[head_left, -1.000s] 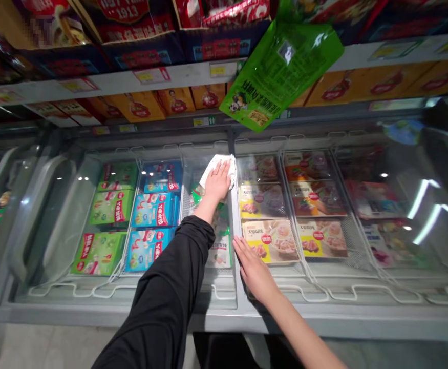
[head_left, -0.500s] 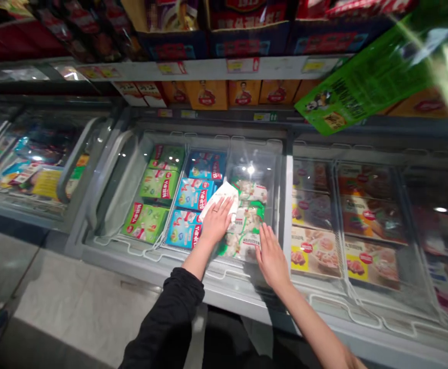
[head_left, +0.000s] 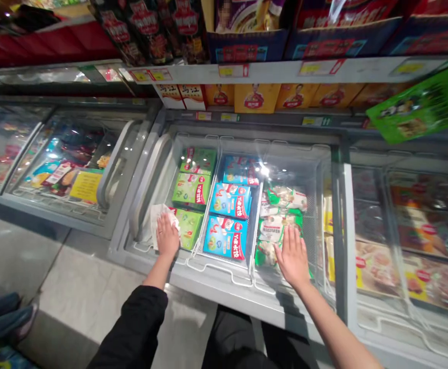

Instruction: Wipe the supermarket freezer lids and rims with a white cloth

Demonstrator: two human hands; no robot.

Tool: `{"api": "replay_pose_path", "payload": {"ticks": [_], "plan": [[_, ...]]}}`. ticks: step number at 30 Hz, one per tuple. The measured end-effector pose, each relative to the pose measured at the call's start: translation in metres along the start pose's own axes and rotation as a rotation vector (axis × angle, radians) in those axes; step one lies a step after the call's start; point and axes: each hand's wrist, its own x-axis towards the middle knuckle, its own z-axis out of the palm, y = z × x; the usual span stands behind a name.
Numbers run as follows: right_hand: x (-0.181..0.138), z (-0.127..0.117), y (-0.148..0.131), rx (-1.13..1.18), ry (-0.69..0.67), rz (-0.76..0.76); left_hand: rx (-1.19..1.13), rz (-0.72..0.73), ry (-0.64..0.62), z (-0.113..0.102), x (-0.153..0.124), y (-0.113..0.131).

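My left hand (head_left: 167, 233) lies flat, fingers stretched out, pressing a white cloth (head_left: 155, 219) onto the glass lid (head_left: 285, 164) of a chest freezer, at the lid's near left corner. My right hand (head_left: 293, 256) rests flat and open on the same glass further right, above bags of frozen dumplings (head_left: 281, 218). Under the glass lie green boxes (head_left: 191, 188) and blue boxes (head_left: 229, 218) in wire baskets.
A second freezer (head_left: 50, 159) stands to the left and a third one (head_left: 408, 225) to the right, both with glass lids. Shelves of boxed goods (head_left: 254, 95) run above. A green bag (head_left: 419, 110) hangs at upper right. Someone's leg and shoe (head_left: 4, 320) show at lower left.
My left hand has slid the cloth from the far middle of the lid toward me and to the left corner. The right hand stays flat on the glass. The view has swung left.
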Motion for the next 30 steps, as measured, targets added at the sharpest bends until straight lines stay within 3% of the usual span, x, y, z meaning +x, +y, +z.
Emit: {"api": "replay_pose_path", "payload": {"ticks": [2, 8, 10, 12, 15, 18, 20, 22, 25, 30], "plan": [[0.000, -0.001, 0.002, -0.022, -0.036, 0.004, -0.010, 0.063, 0.017, 0.007, -0.001, 0.042], [0.000, 0.003, 0.001, -0.038, -0.053, 0.024, -0.009, 0.596, -0.106, 0.027, -0.021, 0.230], [0.000, 0.005, 0.000, -0.023, -0.037, 0.028, -0.005, 0.762, -0.134, 0.034, -0.034, 0.282], [0.000, 0.005, -0.002, 0.001, -0.020, 0.033, -0.012, 0.930, -0.170, 0.040, -0.044, 0.318], [0.000, 0.004, -0.004, 0.035, 0.008, 0.035, -0.027, 1.149, -0.209, 0.044, -0.047, 0.342], [0.001, 0.002, -0.005, 0.053, 0.014, 0.047, -0.016, 1.269, -0.220, 0.041, -0.028, 0.336], [0.001, 0.000, -0.005, 0.054, 0.008, 0.051, -0.005, 1.205, -0.198, 0.036, -0.007, 0.319], [0.000, -0.001, -0.003, 0.046, 0.001, 0.042, -0.005, 1.054, -0.162, 0.029, 0.017, 0.289], [-0.001, -0.002, 0.002, 0.036, -0.019, 0.034, -0.011, 0.824, -0.121, 0.015, 0.054, 0.224], [0.002, 0.000, -0.006, 0.033, -0.078, 0.119, 0.003, 0.539, -0.103, -0.012, 0.097, 0.077]]}}
